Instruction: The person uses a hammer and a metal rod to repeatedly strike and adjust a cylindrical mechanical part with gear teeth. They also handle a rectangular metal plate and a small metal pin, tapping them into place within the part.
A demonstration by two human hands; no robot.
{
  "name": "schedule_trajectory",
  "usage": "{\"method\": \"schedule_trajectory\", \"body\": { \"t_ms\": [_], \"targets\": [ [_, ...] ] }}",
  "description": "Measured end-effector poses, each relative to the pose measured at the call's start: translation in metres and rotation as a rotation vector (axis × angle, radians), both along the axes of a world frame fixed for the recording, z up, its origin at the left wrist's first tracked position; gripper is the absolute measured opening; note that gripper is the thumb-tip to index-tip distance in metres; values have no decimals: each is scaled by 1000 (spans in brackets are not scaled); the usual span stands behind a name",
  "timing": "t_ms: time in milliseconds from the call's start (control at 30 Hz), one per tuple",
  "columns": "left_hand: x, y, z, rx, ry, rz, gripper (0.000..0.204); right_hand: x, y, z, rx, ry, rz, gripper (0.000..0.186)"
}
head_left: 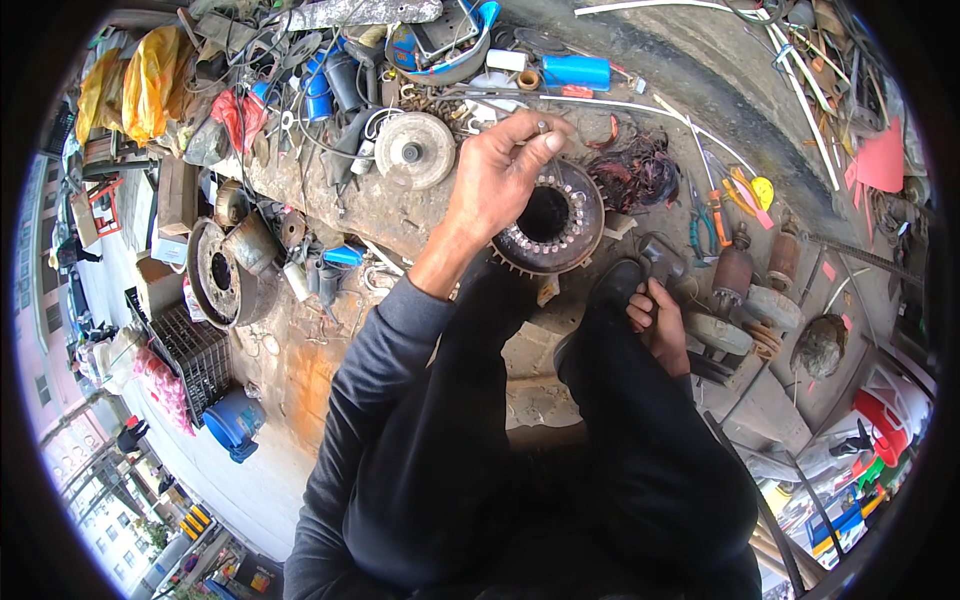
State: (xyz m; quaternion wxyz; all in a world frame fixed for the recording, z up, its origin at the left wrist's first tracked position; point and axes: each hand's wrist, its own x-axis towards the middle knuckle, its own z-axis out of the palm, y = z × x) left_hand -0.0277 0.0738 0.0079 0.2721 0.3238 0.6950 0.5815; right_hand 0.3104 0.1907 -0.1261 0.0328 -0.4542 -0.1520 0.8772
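A slotted metal stator [590,238] is set on the ground in front of the seated person, its dark bore facing up and ringed by pale slot liners [574,231]. The far left part of the stator is covered by the left hand [495,175], which is reached in over it from the left. The thumb and forefinger are pinched narrow on a small dark rod [543,127], held above the far edge of the stator; the stator itself lies below the fingertips, and whether it is touched by the hand cannot be told. To the right of the stator and nearer the body, the right hand [662,325] is rested against the leg with its fingers curled; whether anything is gripped in them cannot be told.

Just to the right of the stator, on its near side, a black shoe [617,285] is planted. A tangle of dark reddish wire [640,172] is heaped beyond the stator to the right, and a pale round disc with a central hub [430,168] is laid beyond it to the left. Orange-handled pliers [720,222] and a rusty cylinder [733,272] are placed farther off to the stator's right.
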Motion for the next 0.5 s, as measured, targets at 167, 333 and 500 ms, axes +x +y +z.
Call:
{"method": "schedule_trajectory", "body": {
  "t_ms": [167, 333, 500],
  "targets": [
    [6, -4, -6, 72, 82, 2, 14, 2, 0, -3, -24, 1, -8, 24],
    [18, -6, -14, 71, 272, -17, 8, -4, -5, 9, -2, -75, -31, 27],
    [20, -5, -17, 106, 382, -40, 6, -29, -12, 99, 490, -354, 138, 35]
  ]
}}
